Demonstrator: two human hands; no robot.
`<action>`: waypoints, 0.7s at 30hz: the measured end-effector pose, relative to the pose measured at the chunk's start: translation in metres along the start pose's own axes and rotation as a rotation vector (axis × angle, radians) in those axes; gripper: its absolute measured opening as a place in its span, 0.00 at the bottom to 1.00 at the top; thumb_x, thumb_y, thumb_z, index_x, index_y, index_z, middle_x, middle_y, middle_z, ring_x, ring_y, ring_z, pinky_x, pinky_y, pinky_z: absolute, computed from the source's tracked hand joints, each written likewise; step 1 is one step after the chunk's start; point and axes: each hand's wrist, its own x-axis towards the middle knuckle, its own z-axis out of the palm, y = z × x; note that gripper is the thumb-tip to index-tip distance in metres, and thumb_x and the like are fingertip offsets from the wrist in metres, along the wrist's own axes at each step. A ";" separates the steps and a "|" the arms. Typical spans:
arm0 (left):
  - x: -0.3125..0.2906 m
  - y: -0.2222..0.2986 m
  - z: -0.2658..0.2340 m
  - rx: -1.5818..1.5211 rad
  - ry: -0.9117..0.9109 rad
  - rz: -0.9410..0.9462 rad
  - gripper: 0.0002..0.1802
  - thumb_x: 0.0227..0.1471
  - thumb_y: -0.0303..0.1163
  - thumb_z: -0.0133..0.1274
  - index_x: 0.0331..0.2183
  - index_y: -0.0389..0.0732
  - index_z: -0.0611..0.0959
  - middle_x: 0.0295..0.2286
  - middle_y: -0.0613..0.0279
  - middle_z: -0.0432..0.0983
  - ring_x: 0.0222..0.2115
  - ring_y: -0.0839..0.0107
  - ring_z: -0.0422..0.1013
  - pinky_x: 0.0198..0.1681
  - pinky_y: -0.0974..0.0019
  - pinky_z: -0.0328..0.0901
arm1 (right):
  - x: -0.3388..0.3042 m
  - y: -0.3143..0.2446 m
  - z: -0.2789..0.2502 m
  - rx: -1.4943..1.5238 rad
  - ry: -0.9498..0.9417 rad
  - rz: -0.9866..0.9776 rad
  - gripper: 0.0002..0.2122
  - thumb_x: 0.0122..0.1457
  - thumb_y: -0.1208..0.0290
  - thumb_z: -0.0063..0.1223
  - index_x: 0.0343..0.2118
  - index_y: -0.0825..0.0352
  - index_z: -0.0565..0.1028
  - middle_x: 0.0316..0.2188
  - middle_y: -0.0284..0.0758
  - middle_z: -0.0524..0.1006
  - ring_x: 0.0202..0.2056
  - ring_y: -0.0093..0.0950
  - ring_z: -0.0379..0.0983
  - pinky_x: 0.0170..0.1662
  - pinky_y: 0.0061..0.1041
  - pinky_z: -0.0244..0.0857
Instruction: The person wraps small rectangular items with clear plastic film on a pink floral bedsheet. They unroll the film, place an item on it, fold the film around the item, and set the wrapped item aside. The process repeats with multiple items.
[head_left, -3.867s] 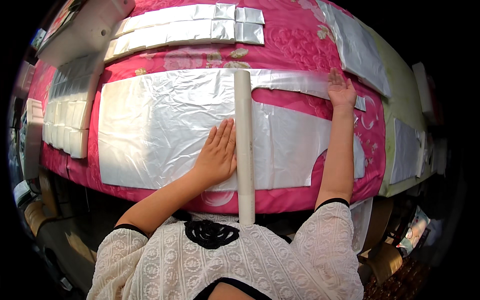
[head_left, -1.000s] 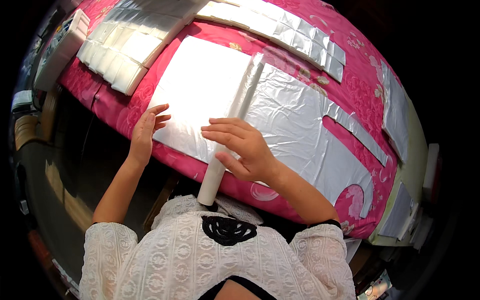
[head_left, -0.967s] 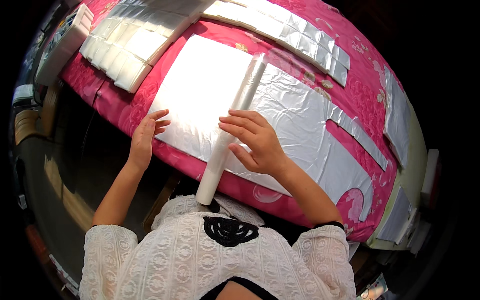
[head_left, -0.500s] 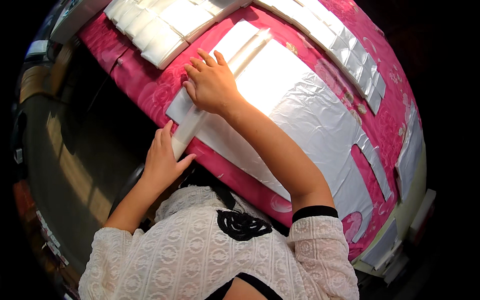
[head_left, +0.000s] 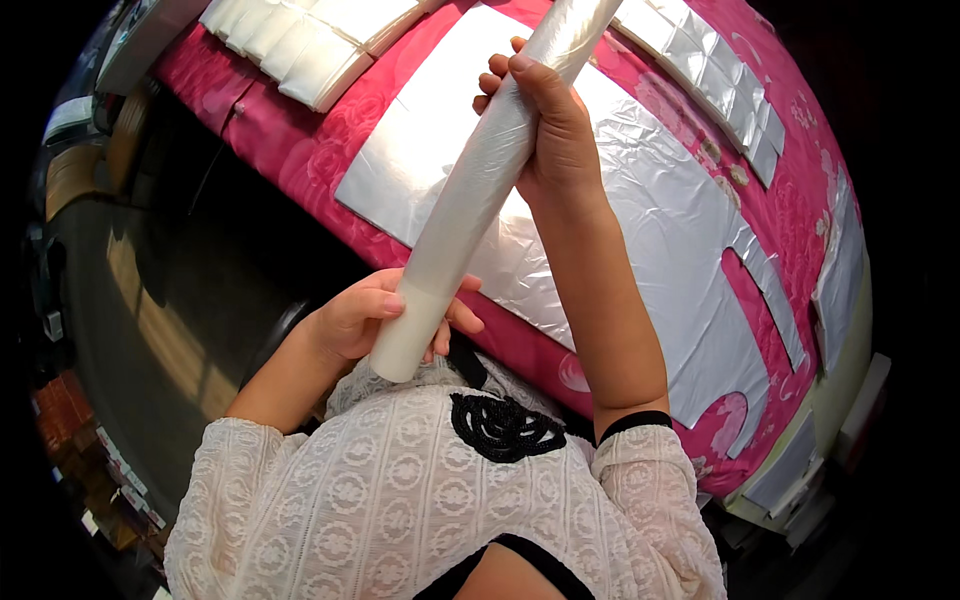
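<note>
A long roll of translucent plastic film [head_left: 470, 190] is held up slantwise above the table, its lower end close to my body. My left hand [head_left: 385, 310] is closed round the roll near that lower end, thumb on top. Higher up, my right hand [head_left: 545, 120] wraps round the roll, its thumb lying along it and fingertips showing on the far side. Beneath the roll, a stack of flat white plastic bags [head_left: 650, 260] with cut-out handles lies spread on the table; the roll hides part of it.
A pink flowered cloth [head_left: 310, 170] covers the table. Folded white packets [head_left: 320, 60] are lined up at the far left, and a row of shiny folded white bags [head_left: 715, 85] at the far right. More white sheets [head_left: 840, 270] hang at the right edge. Floor [head_left: 140, 300] shows at left.
The roll was lying on the bags under my flat right hand. Both hands now grip it, and it has come up off the bags toward me.
</note>
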 end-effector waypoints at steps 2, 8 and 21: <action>0.010 -0.009 0.002 0.469 0.227 0.026 0.42 0.36 0.40 0.62 0.50 0.28 0.64 0.28 0.58 0.72 0.21 0.75 0.68 0.27 0.73 0.66 | -0.010 -0.017 -0.007 -0.158 0.084 -0.071 0.30 0.47 0.66 0.58 0.50 0.72 0.57 0.33 0.37 0.70 0.35 0.24 0.70 0.41 0.25 0.67; 0.030 -0.017 0.036 0.218 -0.064 -0.141 0.33 0.38 0.35 0.61 0.45 0.30 0.67 0.21 0.68 0.66 0.19 0.79 0.64 0.23 0.75 0.62 | -0.044 -0.019 -0.038 0.161 -0.011 -0.079 0.28 0.48 0.68 0.57 0.48 0.71 0.56 0.30 0.37 0.70 0.31 0.25 0.71 0.35 0.27 0.70; 0.060 -0.037 0.042 0.368 0.057 -0.135 0.37 0.45 0.48 0.55 0.50 0.35 0.64 0.32 0.60 0.70 0.30 0.74 0.69 0.33 0.73 0.65 | -0.095 -0.009 -0.070 0.026 0.281 -0.071 0.25 0.50 0.69 0.57 0.47 0.71 0.58 0.30 0.35 0.69 0.31 0.24 0.70 0.36 0.25 0.68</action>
